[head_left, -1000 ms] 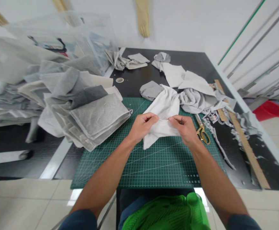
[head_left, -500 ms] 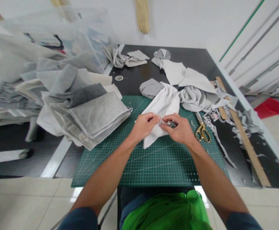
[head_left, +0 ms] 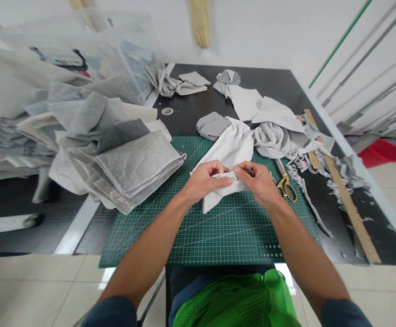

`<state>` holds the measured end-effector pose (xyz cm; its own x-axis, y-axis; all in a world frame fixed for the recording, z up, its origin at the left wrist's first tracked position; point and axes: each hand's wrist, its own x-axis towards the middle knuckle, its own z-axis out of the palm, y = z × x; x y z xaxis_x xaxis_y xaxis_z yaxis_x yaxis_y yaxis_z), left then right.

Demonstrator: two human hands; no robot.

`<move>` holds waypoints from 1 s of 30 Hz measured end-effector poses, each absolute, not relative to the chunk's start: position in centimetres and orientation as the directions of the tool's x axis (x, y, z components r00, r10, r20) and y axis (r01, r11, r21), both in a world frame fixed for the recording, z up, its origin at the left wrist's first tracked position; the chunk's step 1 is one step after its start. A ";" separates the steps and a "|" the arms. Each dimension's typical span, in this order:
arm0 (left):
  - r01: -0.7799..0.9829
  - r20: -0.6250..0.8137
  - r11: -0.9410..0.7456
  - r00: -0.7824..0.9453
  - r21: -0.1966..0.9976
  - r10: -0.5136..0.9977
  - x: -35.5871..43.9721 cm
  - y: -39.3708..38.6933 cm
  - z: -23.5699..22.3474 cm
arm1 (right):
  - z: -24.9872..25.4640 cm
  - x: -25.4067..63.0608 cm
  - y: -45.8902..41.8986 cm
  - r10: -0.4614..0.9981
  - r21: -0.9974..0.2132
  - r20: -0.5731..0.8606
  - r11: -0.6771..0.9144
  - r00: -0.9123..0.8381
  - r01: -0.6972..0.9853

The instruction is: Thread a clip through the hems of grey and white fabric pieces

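Note:
A piece of white cloth (head_left: 234, 143) lies rumpled on the green cutting mat (head_left: 211, 240). My left hand (head_left: 206, 180) pinches a fold at its near edge between thumb and fingers. Close beside it, my right hand (head_left: 258, 182) grips the same edge with its fingertips. A small dark piece shows among the right fingers; most of it is hidden, so I cannot tell its kind. Just right of that hand, gold-handled scissors (head_left: 287, 190) rest on the mat, apart from the fingers.
Folded grey cloths (head_left: 136, 159) are heaped on the left, before a clear plastic box (head_left: 116, 59). More white and grey pieces (head_left: 279, 116) lie at the back right. Wooden rulers (head_left: 349, 204) and fabric scraps line the right side. A tape roll (head_left: 167, 111) sits behind the mat.
My left thumb now lies along the cloth's edge, and the fold there shows more plainly. My right hand has shifted slightly right; the metallic thing seen in its fingers is now mostly hidden.

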<state>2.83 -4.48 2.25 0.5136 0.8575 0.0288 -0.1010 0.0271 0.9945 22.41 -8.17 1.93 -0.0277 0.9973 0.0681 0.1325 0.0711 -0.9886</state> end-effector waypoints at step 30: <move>-0.099 -0.038 0.053 0.152 0.994 0.988 3.4 -3.9 1.0 | 1.2 23.0 -7.4 0.885 -0.787 0.448 0.323 0.127 0.525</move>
